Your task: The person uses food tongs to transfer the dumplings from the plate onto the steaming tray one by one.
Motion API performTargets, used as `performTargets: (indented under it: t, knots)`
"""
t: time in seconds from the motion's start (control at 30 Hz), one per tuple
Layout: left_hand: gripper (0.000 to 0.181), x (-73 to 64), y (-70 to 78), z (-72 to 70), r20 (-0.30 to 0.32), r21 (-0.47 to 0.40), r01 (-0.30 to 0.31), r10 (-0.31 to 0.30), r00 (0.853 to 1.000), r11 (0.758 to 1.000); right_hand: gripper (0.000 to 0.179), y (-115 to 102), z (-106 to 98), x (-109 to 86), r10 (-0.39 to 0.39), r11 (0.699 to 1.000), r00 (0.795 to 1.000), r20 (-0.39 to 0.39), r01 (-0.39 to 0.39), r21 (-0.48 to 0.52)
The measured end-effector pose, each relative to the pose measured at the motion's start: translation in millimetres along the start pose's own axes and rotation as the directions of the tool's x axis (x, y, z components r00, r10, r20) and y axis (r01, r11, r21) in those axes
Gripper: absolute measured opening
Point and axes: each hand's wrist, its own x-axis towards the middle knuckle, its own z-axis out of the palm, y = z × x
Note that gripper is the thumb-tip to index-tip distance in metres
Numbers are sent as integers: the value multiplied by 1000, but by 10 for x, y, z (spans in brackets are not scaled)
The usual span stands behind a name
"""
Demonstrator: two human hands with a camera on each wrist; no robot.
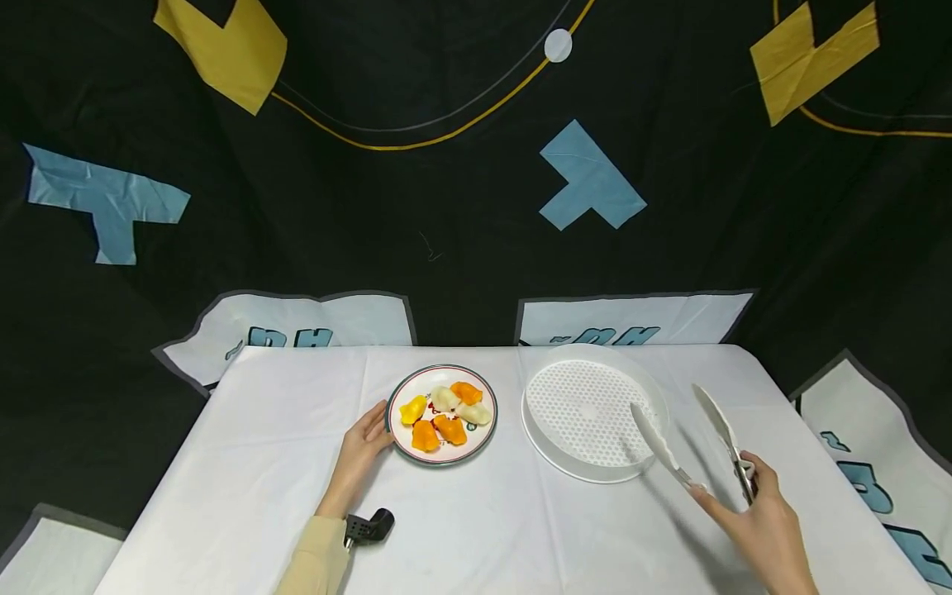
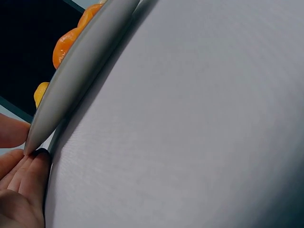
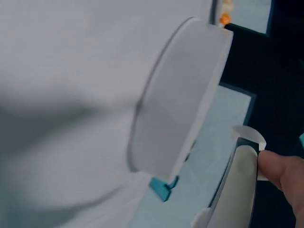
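Note:
At the left edge of a round plate (image 1: 446,454) with a dark rim, my left hand (image 1: 360,454) pinches the rim, thumb above and fingers beneath in the left wrist view. Several dumpling-shaped pieces lie on the plate: orange ones (image 1: 426,436), a yellow one (image 1: 413,410) and whitish ones (image 1: 473,412). My right hand (image 1: 769,525) holds a pair of tongs (image 1: 658,444), their two arms spread wide with nothing between them. One arm's tip is over the right edge of a white round steamer tray (image 1: 587,405) with a perforated base. The right wrist view shows the thumb against the tongs' handle (image 3: 240,185).
A white cloth (image 1: 245,463) covers the table under everything. Behind the table hangs a dark curtain (image 1: 357,223) with blue and yellow shapes. The steamer tray stands right of the plate, a small gap between them. A black device (image 1: 369,526) sits on the left wrist.

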Motion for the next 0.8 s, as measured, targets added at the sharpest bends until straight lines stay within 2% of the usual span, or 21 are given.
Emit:
performTargets:
  t: [0.13,0.27,0.53,0.63,0.8]
  knots:
    - [60,5,-3,-5,-2,3,-13,13,1000,1000,93,-151,24,34,-93,995,996,18,92,36]
    - [60,14,4,-8,2,3,-12,12,1000,1000,87,-322,88,70,-190,980,982,10,189,57]
    - [60,4,19,-5,-2,-1,4,-4,1000,1000,82,-703,290,149,-384,918,923,-3,382,105]
    - [60,0,11,-6,-5,-4,1,-1,1000,1000,82,-808,365,168,-422,899,906,16,416,139]
    - [60,9,-4,-6,-19,12,-4,4,1000,1000,81,-932,478,187,-449,884,892,52,435,171]
